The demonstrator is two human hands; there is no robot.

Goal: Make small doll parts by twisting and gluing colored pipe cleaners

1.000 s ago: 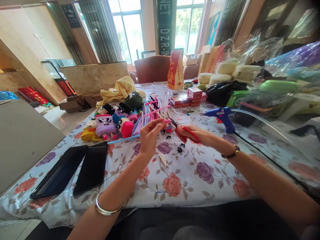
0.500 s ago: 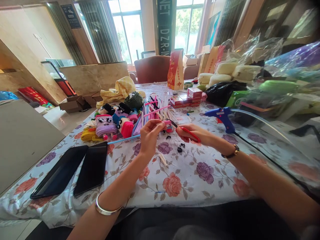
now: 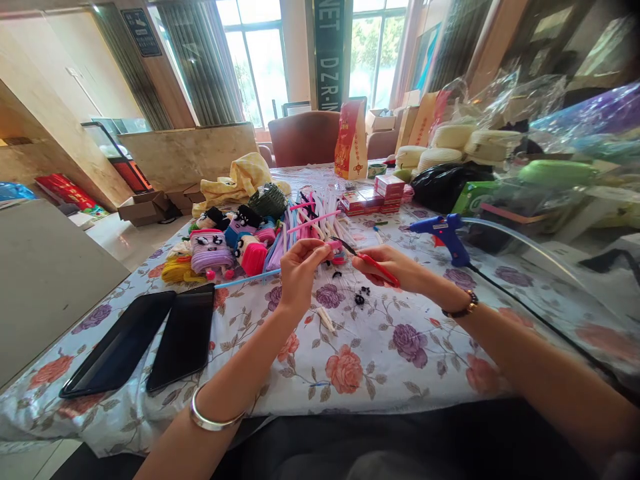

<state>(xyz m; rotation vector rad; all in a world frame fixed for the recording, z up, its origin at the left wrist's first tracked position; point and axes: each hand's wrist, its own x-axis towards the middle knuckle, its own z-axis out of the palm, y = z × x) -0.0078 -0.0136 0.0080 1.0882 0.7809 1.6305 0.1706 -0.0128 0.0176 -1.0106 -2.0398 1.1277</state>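
Observation:
Over the middle of the table, my left hand [image 3: 300, 270] pinches a small pink fuzzy piece [image 3: 335, 246] between thumb and fingertips; it looks like pipe cleaner, though most of it is hidden. Red-handled scissors [image 3: 381, 271] are gripped in my right hand [image 3: 390, 261], their dark blades pointing left at the pink piece. Whether the blades touch it, I cannot tell. Black fuzzy bits [image 3: 360, 299] and short cream sticks [image 3: 327, 320] lie on the cloth below my hands. Just beyond is a bundle of coloured pipe cleaners [image 3: 313, 223].
Two black phones or tablets [image 3: 183, 337] lie at the left. Finished fuzzy dolls [image 3: 213, 252] crowd the left back. A blue glue gun [image 3: 445, 237] with its cord stands at the right. Behind are red boxes [image 3: 363, 200], a red paper bag [image 3: 351, 140] and plastic-wrapped goods.
The scissors' red handles have come slightly closer together in my right hand. My left hand stays in the same place with the pink piece.

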